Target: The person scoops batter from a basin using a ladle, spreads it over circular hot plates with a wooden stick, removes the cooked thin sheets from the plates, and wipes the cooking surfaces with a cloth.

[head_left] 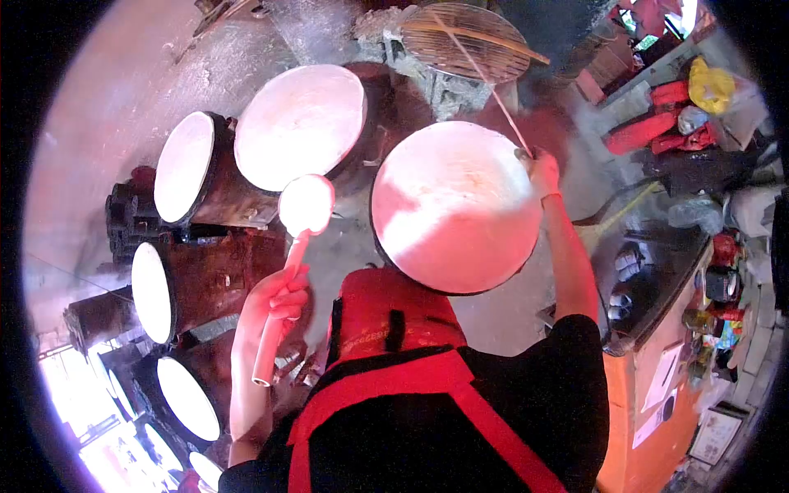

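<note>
My left hand (pixel 279 300) is closed round the thick, pale handle of a ladle-like tool (pixel 306 205). Its round white head is too bright to show whether anything lies in it, and it overlaps the lower edge of a white disc (pixel 300 127) behind. A long thin stick (pixel 485 78) runs up and away from my closed right hand (pixel 540 172). That hand is at the right rim of a large round white surface (pixel 452 205) with a dark edge. Part of this surface lies in shadow. Whether the fingers also touch the rim, I cannot tell.
More white-topped dark barrels (pixel 185 168) stand along the left, another white disc (pixel 187 398) among them. A round slatted rack (pixel 467 41) lies at the top. At right are an orange-sided counter (pixel 625 419), red bundles (pixel 645 131) and a yellow bag (pixel 711 85).
</note>
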`<state>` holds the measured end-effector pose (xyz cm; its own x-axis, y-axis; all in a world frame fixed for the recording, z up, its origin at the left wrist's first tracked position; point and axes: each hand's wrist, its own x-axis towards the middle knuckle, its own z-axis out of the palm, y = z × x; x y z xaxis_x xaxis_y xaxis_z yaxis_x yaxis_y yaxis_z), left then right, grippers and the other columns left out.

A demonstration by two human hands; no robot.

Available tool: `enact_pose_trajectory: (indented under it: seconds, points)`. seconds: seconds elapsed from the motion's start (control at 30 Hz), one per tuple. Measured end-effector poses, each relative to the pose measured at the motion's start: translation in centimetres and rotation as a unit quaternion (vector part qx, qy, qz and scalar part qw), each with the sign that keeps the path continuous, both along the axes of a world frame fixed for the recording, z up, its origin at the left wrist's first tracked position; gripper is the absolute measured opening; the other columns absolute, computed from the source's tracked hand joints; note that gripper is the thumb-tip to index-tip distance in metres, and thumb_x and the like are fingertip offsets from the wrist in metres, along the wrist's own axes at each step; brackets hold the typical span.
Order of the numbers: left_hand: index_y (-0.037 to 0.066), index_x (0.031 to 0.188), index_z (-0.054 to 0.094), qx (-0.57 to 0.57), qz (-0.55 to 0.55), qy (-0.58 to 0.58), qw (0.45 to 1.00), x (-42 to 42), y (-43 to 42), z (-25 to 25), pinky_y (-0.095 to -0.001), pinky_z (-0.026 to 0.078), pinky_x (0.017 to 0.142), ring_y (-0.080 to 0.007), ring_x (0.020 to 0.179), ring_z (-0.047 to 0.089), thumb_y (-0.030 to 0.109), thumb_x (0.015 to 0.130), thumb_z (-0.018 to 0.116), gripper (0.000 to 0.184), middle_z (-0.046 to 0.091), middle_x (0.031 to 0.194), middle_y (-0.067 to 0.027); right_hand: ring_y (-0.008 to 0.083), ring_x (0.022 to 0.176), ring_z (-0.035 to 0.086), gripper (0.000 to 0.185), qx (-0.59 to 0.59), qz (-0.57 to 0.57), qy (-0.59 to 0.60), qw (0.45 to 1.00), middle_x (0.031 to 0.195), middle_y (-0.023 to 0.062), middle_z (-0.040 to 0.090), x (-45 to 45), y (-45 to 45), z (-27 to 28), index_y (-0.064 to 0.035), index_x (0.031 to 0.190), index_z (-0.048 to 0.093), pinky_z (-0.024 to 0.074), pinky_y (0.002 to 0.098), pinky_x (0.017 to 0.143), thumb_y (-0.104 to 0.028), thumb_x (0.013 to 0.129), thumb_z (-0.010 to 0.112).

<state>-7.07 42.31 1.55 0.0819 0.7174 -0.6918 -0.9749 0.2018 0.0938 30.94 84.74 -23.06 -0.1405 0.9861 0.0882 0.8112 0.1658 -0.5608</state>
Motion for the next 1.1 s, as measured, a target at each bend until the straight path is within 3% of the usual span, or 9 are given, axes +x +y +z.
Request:
enact_pose_trajectory:
  seconds: [0.23,0.37,0.43,0.47,0.6,0.7,0.73,0.9,1.1]
  points:
    - [-0.005,0.108,0.046,0.006,-0.048,0.026,0.999,-2.8,3.8,0.5,-0.0165,0.03,0.034,-0.0043,0.047,0.035,0.013,0.095,0.046,0.022,0.042,0.072,-0.0021,0.0096,0.069,0.053,0.018,-0.074,0.069,0.374,0.922,0.081,0.0032,0.061,-3.0,-1.4,13.2,0.0,0.089,0.066,0.0432,0.0227,0.064,-0.014,0.078,0.066]
    - [-0.004,0.109,0.047,0.01,-0.09,0.047,0.995,-6.3,7.4,-0.1,-0.0165,0.03,0.034,-0.0041,0.046,0.035,0.013,0.095,0.046,0.022,0.042,0.071,-0.0011,0.0089,0.069,0.052,0.02,-0.093,0.072,0.206,0.972,0.082,0.0034,0.062,-5.8,1.4,23.7,0.0025,0.091,0.065,0.0435,0.0243,0.065,-0.013,0.077,0.064]
    - [-0.003,0.109,0.048,0.011,-0.128,0.081,0.988,-8.4,9.5,-0.3,-0.0165,0.029,0.035,-0.0042,0.046,0.035,0.013,0.095,0.047,0.021,0.041,0.07,-0.0003,0.0138,0.069,0.054,0.026,0.086,0.099,0.007,0.991,0.082,0.0046,0.064,-3.9,7.7,23.8,0.0028,0.097,0.065,0.0446,0.0298,0.066,-0.017,0.08,0.063]
    - [-0.002,0.109,0.048,0.012,-0.146,0.099,0.984,-9.4,10.6,-0.4,-0.0165,0.029,0.035,-0.0042,0.046,0.035,0.013,0.095,0.047,0.021,0.041,0.07,0.0001,0.0322,0.072,0.061,0.029,0.331,0.095,-0.126,0.93,0.081,0.0213,0.063,-3.3,10.5,24.2,-0.0029,0.095,0.064,0.0468,0.0406,0.066,-0.03,0.085,0.06]
    - [0.003,0.108,0.048,0.032,-0.205,0.155,0.966,-13.3,15.0,-0.9,-0.0163,0.025,0.036,-0.0035,0.046,0.033,0.015,0.094,0.048,0.018,0.038,0.068,0.003,0.032,0.084,0.063,0.034,0.353,-0.001,-0.222,0.909,0.096,0.0161,0.065,-12.5,12.4,34.5,-0.0079,0.107,0.063,0.0489,0.0403,0.078,-0.031,0.083,0.057]
    - [0.004,0.109,0.046,0.015,-0.226,0.217,0.95,-15.2,17.9,-0.4,-0.0166,0.024,0.037,-0.0031,0.046,0.032,0.017,0.094,0.049,0.02,0.038,0.068,0.0034,0.0276,0.096,0.062,0.035,0.495,0.103,-0.292,0.812,0.107,0.0116,0.063,-15.5,15.2,31.8,-0.0053,0.112,0.06,0.0483,0.0358,0.083,-0.013,0.078,0.055]
    - [0.004,0.109,0.044,0.024,-0.247,0.227,0.942,-16.0,18.7,-0.6,-0.0168,0.025,0.038,-0.0028,0.047,0.031,0.018,0.093,0.05,0.022,0.038,0.069,0.0033,0.0255,0.1,0.059,0.038,0.419,0.17,-0.139,0.881,0.113,0.0105,0.061,-15.6,18.6,27.8,-0.0062,0.115,0.058,0.0467,0.0334,0.086,-0.01,0.078,0.051]
    - [0.004,0.112,0.042,0.006,-0.225,0.234,0.946,-18.3,21.5,-1.2,-0.017,0.026,0.04,-0.0034,0.048,0.032,0.018,0.093,0.05,0.025,0.039,0.071,0.0017,0.0316,0.103,0.056,0.039,0.284,0.101,-0.232,0.925,0.118,0.0101,0.054,-24.1,17.0,13.3,-0.0117,0.111,0.057,0.0451,0.0469,0.087,-0.04,0.085,0.055]
    - [-0.003,0.119,0.04,-0.015,-0.216,0.282,0.935,-18.2,21.6,-0.6,-0.018,0.034,0.044,-0.0069,0.054,0.042,0.017,0.091,0.051,0.037,0.047,0.078,-0.0002,0.0306,0.092,0.059,0.025,0.235,0.05,-0.269,0.933,0.108,0.0086,0.057,-28.4,14.8,1.4,-0.0184,0.099,0.061,0.0495,0.0451,0.074,-0.021,0.074,0.062]
